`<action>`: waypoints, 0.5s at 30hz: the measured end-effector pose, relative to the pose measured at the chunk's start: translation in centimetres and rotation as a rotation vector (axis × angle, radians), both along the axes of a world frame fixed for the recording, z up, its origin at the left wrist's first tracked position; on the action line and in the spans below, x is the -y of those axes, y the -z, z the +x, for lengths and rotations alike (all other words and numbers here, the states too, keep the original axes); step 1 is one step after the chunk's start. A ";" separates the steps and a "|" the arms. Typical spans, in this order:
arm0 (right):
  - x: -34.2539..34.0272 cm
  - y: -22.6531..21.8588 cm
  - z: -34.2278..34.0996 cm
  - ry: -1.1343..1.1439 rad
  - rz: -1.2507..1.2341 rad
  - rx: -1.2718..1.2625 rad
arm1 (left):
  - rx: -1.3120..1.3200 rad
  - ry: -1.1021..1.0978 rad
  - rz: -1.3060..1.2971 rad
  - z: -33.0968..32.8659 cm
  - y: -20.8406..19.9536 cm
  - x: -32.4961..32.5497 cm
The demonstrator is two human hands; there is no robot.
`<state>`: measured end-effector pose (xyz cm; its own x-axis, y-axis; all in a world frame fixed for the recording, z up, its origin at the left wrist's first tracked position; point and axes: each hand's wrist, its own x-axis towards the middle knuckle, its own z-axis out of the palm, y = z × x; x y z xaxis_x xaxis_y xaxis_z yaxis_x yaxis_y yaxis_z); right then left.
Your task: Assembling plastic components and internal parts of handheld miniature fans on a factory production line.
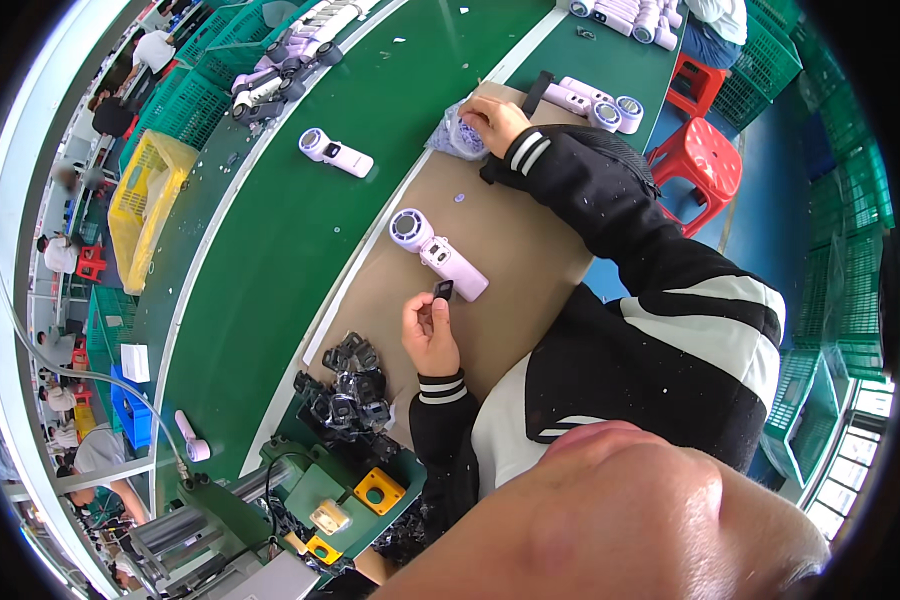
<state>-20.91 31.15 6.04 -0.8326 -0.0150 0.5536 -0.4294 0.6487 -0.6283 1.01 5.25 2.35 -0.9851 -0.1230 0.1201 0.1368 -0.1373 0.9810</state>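
My left hand (430, 338) pinches a small black square plastic piece (443, 290) between thumb and fingertips. Just beyond that piece, a lilac handheld fan (455, 268) lies on the brown work mat (530, 235), its round head pointing away from me. My right hand (497, 122) reaches to a clear plastic bag (453, 140) of small lilac parts, its fingers bent together at the bag's opening; whatever is between the fingertips is hidden. One small lilac disc (459, 198) lies loose on the mat between the bag and the fan.
A heap of black plastic pieces (350, 390) sits left of my left hand, near a green press (220, 510) with yellow button boxes (378, 491). Another fan (336, 153) lies on the green belt (270, 230). More fans (590, 100) lie beyond my right arm, by red stools (698, 170).
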 end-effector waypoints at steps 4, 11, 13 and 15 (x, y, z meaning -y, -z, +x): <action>4.3 -2.2 5.2 -0.211 -0.229 0.057 | -0.017 -0.079 -0.072 -0.1 0.5 0.3; 9.6 3.4 10.1 -0.505 -0.267 0.040 | 0.007 -0.256 0.091 -0.4 0.8 0.5; 9.5 2.1 10.8 -0.507 -0.331 0.224 | 0.022 -0.266 0.095 -0.4 1.0 0.6; 9.3 1.5 11.3 -0.502 -0.394 0.408 | 0.024 -0.269 0.086 -0.4 1.0 0.6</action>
<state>-9.62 21.86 4.58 -0.9179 -0.3114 0.2459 -0.2977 0.1310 -0.9456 0.57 4.67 1.38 -0.9182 -0.3888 0.0751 0.1564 -0.1819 0.9708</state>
